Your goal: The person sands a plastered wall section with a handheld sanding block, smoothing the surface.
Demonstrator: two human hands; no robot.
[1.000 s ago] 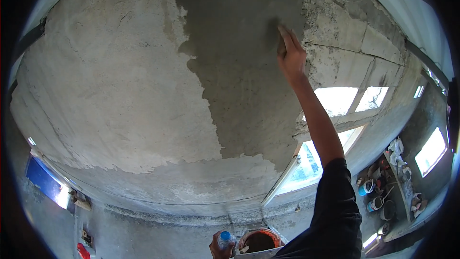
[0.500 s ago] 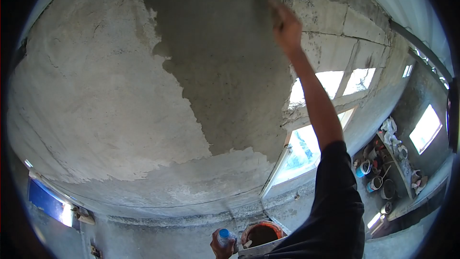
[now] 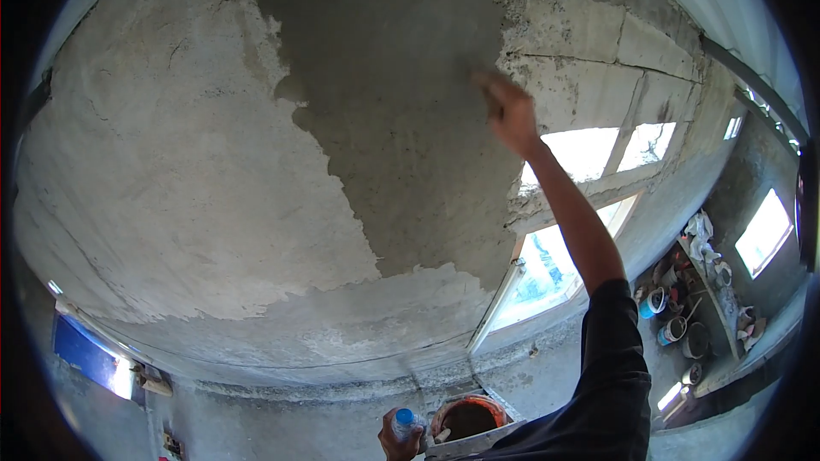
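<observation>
My right hand (image 3: 510, 113) is raised to the wall, at the right part of a dark damp plaster patch (image 3: 401, 119). Its fingers are bent round something dark and blurred that I cannot make out, against the patch. Low in the view, my left hand (image 3: 398, 440) is wrapped round a clear plastic bottle (image 3: 407, 420) with a blue cap. Just right of the bottle stands an orange-rimmed bucket (image 3: 500, 411) with dark contents.
Dry grey plaster (image 3: 188, 179) covers the wall to the left. Bright window openings (image 3: 581, 154) lie right of the patch. Several buckets (image 3: 672, 329) stand at the far right near a shelf (image 3: 713, 294). A blue panel (image 3: 83, 353) is at lower left.
My right hand has moved down along the right side of the damp patch. My left hand and the bottle have hardly moved.
</observation>
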